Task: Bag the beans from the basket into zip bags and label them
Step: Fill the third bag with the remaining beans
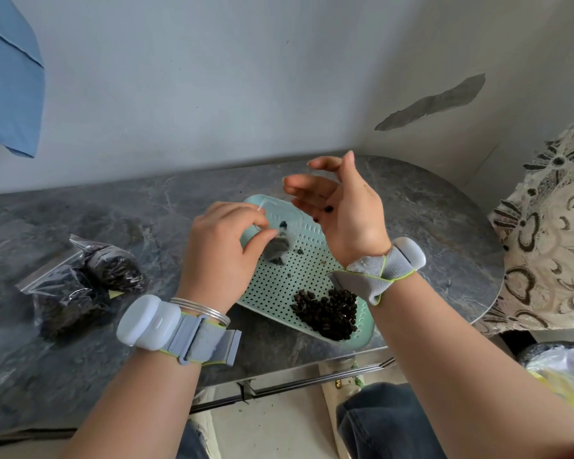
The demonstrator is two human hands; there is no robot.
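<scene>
A pale green perforated basket (307,260) lies on the grey marble table, with a pile of dark beans (327,311) at its near end. My left hand (222,250) pinches the top of a small clear zip bag (277,246) that hangs over the basket with a few beans in it. My right hand (342,210) is raised above the basket's far end, palm turned left and fingers spread, with a couple of beans (327,209) resting on the palm. Two filled zip bags (87,283) of beans lie to the left on the table.
The marble table (438,226) is rounded at the right and stands against a grey wall. A patterned cloth (550,233) lies at the right edge. A plastic-lined bin (564,369) stands at the lower right. Blue fabric (7,77) hangs at the upper left.
</scene>
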